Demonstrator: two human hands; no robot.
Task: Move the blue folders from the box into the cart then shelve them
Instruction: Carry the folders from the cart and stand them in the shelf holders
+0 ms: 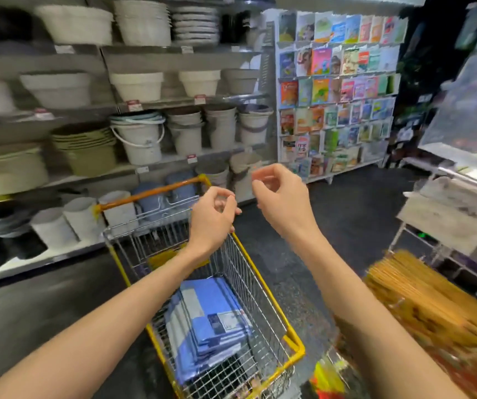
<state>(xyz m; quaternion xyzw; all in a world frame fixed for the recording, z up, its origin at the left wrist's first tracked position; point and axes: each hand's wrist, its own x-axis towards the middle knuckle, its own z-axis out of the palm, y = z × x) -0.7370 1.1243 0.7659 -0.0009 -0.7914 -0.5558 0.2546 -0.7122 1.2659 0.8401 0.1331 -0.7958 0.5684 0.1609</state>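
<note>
The left hand (213,218) and right hand (282,197) are raised side by side above the cart (296,345), close together but apart. The fingers of both hands are loosely curled and hold nothing. The blue folders (205,321) lie stacked flat on the cart's wire bottom, toward its near end. The orange handle (151,192) is at the far end of the cart. Shelves of pots (138,86) stand to the left; a card rack (338,90) stands behind.

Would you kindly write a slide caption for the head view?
Left hand and right hand hover empty near the cart holding blue folders, beside shelved pots.
</note>
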